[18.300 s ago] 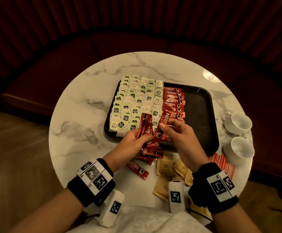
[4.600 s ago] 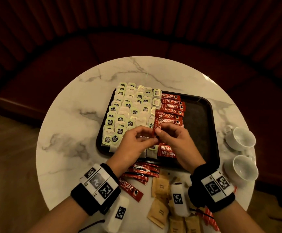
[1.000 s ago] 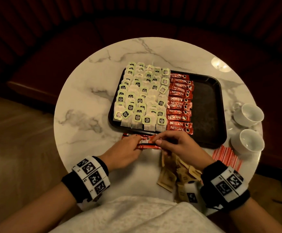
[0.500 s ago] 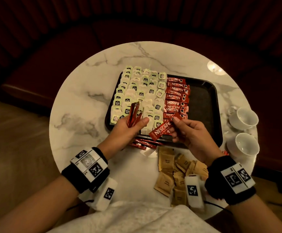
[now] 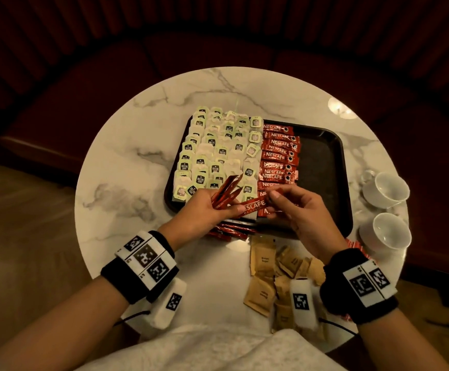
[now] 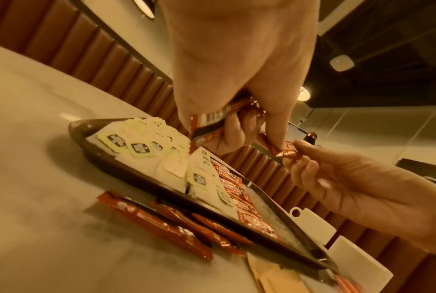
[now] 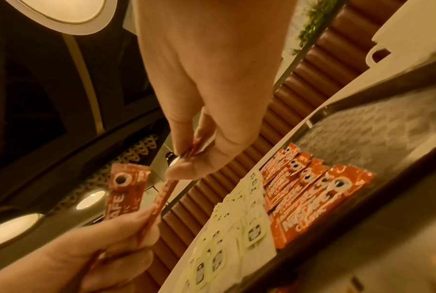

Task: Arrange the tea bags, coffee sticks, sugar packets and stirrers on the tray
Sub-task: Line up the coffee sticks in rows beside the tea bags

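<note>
A dark tray (image 5: 322, 167) holds rows of green-tagged tea bags (image 5: 212, 153) on its left and a column of red coffee sticks (image 5: 279, 156) down the middle. Its right part is bare. Over the tray's near edge my left hand (image 5: 218, 207) grips a small fan of coffee sticks (image 5: 226, 191). My right hand (image 5: 274, 199) pinches the end of one more coffee stick (image 5: 252, 206), whose other end lies under my left thumb. The right wrist view shows that pinch (image 7: 189, 158) on the stick (image 7: 161, 198). Loose coffee sticks (image 5: 231, 231) and brown sugar packets (image 5: 263, 261) lie on the table. Red stirrers (image 5: 354, 245) peek out by my right wrist.
The round marble table (image 5: 137, 167) has two white cups (image 5: 386, 188) (image 5: 386, 234) at its right edge beside the tray. A dark red bench curves round the far side. White cloth covers my lap at the near edge.
Both hands rose from the loose sticks in front of the tray to above its near edge. The right hand's stick swung level and now meets my left thumb.
</note>
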